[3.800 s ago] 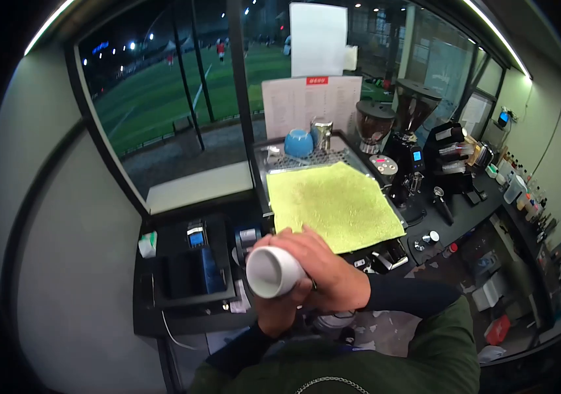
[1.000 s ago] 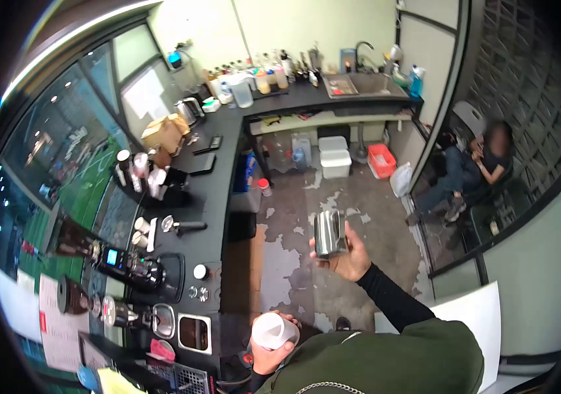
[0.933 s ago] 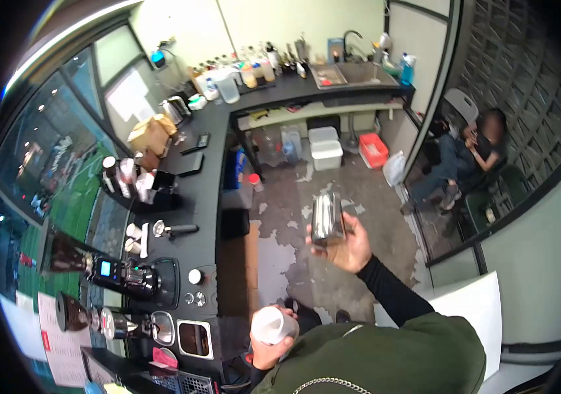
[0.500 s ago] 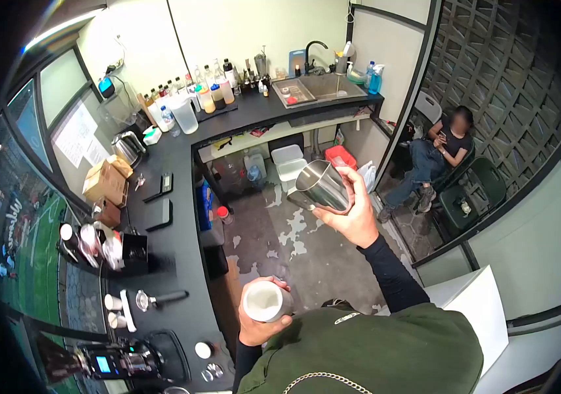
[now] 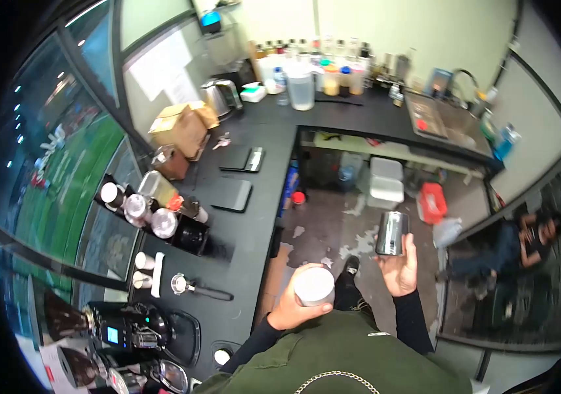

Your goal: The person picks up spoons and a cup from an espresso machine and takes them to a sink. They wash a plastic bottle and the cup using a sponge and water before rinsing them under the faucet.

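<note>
A white cup [image 5: 314, 286] sits in my left hand [image 5: 286, 308], low in front of my body, with fingers and thumb wrapped round its side. Blur hides whatever is inside it. To the right, my right hand [image 5: 398, 270] grips a shiny steel milk pitcher [image 5: 393, 233] near its lower end, holding it over the floor. Cup and pitcher are apart. On the counter left of my hands lies a portafilter [image 5: 182, 284] with a black handle, beside small paper cups [image 5: 143, 261].
A coffee grinder [image 5: 113, 333] stands at lower left on the black counter [image 5: 241, 223]. Bottles and a clear jug [image 5: 301, 88] line the back, with a sink [image 5: 457, 125] at right. A red bin [image 5: 432, 203] is on the floor. A seated person [image 5: 523, 243] is beyond the right-hand partition.
My view has swung left and blurred. The pitcher has come down and turned, so its open mouth no longer faces me. Both hands keep their hold.
</note>
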`<state>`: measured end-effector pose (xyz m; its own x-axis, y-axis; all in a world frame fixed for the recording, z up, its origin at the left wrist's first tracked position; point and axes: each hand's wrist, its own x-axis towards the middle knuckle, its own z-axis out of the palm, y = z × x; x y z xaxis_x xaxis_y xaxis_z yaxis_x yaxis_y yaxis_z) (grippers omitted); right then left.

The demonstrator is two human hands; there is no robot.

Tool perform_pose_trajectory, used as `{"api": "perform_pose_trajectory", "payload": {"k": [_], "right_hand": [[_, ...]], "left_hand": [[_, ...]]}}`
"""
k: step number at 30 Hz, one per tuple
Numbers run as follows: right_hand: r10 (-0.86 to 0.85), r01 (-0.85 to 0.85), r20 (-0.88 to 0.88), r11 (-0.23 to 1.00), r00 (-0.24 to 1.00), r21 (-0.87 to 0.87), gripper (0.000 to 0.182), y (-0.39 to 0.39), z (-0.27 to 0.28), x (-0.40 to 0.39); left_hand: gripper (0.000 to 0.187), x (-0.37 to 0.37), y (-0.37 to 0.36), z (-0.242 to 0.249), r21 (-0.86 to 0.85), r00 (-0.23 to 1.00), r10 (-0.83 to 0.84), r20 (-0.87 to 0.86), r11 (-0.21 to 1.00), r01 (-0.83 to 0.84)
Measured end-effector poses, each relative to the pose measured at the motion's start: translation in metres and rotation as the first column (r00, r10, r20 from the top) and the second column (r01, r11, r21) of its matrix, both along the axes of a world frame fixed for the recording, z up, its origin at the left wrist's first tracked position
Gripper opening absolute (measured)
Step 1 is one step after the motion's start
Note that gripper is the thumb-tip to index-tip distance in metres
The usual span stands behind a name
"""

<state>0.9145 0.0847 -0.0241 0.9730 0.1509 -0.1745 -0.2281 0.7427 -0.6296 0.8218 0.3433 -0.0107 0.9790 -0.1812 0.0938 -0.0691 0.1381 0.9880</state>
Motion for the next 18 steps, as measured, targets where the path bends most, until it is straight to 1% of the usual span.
{"api": "perform_pose_trajectory", "payload": {"k": [2, 3, 4, 6, 7, 8, 9, 10, 11, 12, 13, 14, 15, 16, 18], "right_hand": [[0.074, -0.074, -0.001, 0.996, 0.997, 0.048, 0.060, 0.005, -0.011, 0.039], [0.157, -0.164, 0.072, 0.981, 0.985, 0.101, 0.062, 0.002, -0.022, 0.062], [0.203, -0.209, 0.074, 0.973, 0.976, 0.101, 0.062, 0.004, -0.025, 0.083], [0.239, -0.243, 0.139, 0.970, 0.961, 0.012, 0.064, 0.010, -0.023, 0.128], [0.287, -0.295, 0.176, 0.955, 0.942, 0.023, 0.065, 0.011, -0.019, 0.150], [0.313, -0.322, 0.172, 0.947, 0.934, 0.023, 0.065, 0.012, -0.013, 0.172], [0.371, -0.385, 0.185, 0.922, 0.910, 0.046, 0.064, 0.012, -0.004, 0.194], [0.425, -0.445, 0.202, 0.893, 0.882, 0.066, 0.062, 0.011, 0.006, 0.215], [0.480, -0.501, 0.210, 0.863, 0.852, 0.059, 0.060, 0.012, 0.015, 0.234], [0.501, -0.520, 0.203, 0.852, 0.841, 0.052, 0.060, 0.010, 0.008, 0.252], [0.471, -0.480, 0.194, 0.877, 0.861, 0.000, 0.058, 0.008, -0.004, 0.271], [0.442, -0.441, 0.191, 0.896, 0.876, -0.053, 0.056, 0.007, -0.012, 0.291], [0.417, -0.408, 0.210, 0.909, 0.884, -0.087, 0.053, 0.014, 0.004, 0.298], [0.420, -0.406, 0.210, 0.907, 0.883, -0.108, 0.053, 0.017, 0.001, 0.311], [0.398, -0.370, 0.177, 0.913, 0.900, -0.175, 0.058, 0.021, -0.017, 0.334]], "left_hand": [[0.081, 0.034, -0.003, -0.012, 0.013, 0.996, 0.085, 0.033, 0.996, -0.086], [0.082, 0.051, -0.005, -0.014, -0.057, 0.997, 0.081, 0.008, 0.995, -0.081], [0.082, 0.070, -0.009, -0.011, -0.086, 0.996, 0.094, -0.006, 0.992, -0.094], [0.082, 0.110, -0.016, -0.003, -0.143, 0.992, 0.118, -0.032, 0.982, -0.122], [0.082, 0.130, -0.022, 0.009, -0.074, 0.982, 0.187, -0.024, 0.979, -0.188], [0.082, 0.149, -0.027, 0.019, -0.004, 0.969, 0.248, -0.015, 0.969, -0.248], [0.079, 0.169, -0.029, 0.027, 0.040, 0.958, 0.283, 0.043, 0.958, -0.285], [0.079, 0.187, -0.030, 0.035, 0.037, 0.951, 0.305, 0.041, 0.951, -0.306], [0.079, 0.205, -0.031, 0.042, 0.062, 0.939, 0.329, 0.106, 0.940, -0.336], [0.079, 0.220, -0.033, 0.048, 0.086, 0.922, 0.349, 0.165, 0.927, -0.366], [0.075, 0.234, -0.033, 0.053, 0.074, 0.905, 0.396, 0.153, 0.909, -0.410], [0.075, 0.246, -0.031, 0.052, 0.106, 0.884, 0.448, 0.133, 0.880, -0.463], [0.074, 0.257, -0.027, 0.046, 0.147, 0.853, 0.504, 0.132, 0.841, -0.520], [0.074, 0.268, -0.022, 0.039, 0.190, 0.818, 0.559, 0.134, 0.796, -0.575], [0.073, 0.291, -0.010, 0.023, 0.177, 0.770, 0.627, 0.117, 0.750, -0.637]]}}
